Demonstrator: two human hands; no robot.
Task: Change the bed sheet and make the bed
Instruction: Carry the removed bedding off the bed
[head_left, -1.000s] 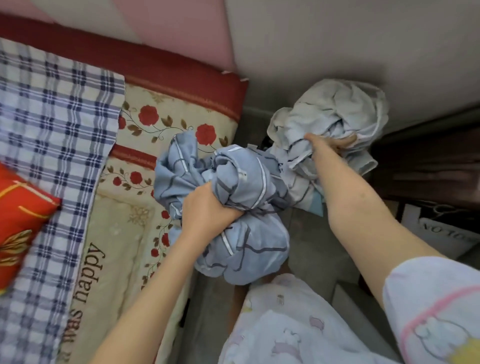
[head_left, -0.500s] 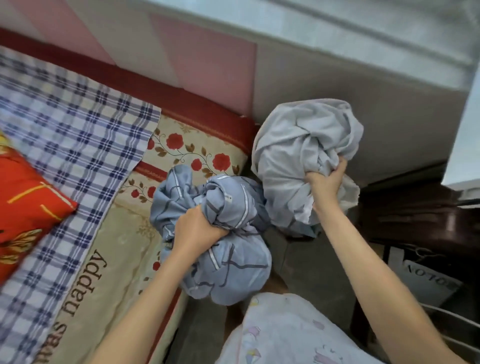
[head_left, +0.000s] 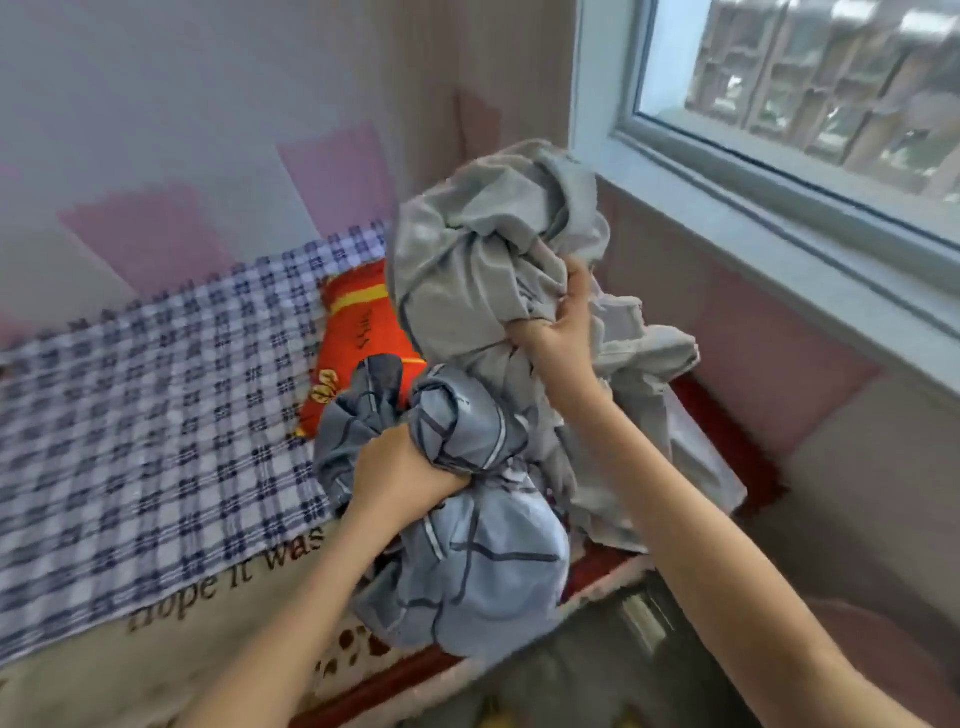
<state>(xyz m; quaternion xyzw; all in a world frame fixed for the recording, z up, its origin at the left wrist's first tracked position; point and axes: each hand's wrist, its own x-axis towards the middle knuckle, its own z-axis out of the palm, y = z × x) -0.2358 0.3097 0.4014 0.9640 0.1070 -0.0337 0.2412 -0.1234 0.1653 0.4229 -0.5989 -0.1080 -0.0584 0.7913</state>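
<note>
A bunched blue-grey bed sheet (head_left: 483, 561) with dark lines hangs over the bed's near right corner, and my left hand (head_left: 400, 467) grips it in a fist. The pale grey underside of the same bundle (head_left: 467, 260) is raised higher, with my right hand (head_left: 563, 322) clutching its folds. Below lies the bed (head_left: 218, 623), its beige lettered mattress cover partly under a blue-and-white checked cloth (head_left: 156, 415). A red and yellow pillow (head_left: 358, 338) lies on the checked cloth, partly hidden behind the sheet.
A pink and white wall (head_left: 182, 156) runs along the far side of the bed. A window (head_left: 805, 78) with a pale sill (head_left: 779, 249) stands at the right. The bed's red edge (head_left: 727, 447) meets the wall under the sill.
Both hands have lifted the bundled sheet from the floor gap beside the bed up over the bed's corner. My view has swung upward, bringing the window in.
</note>
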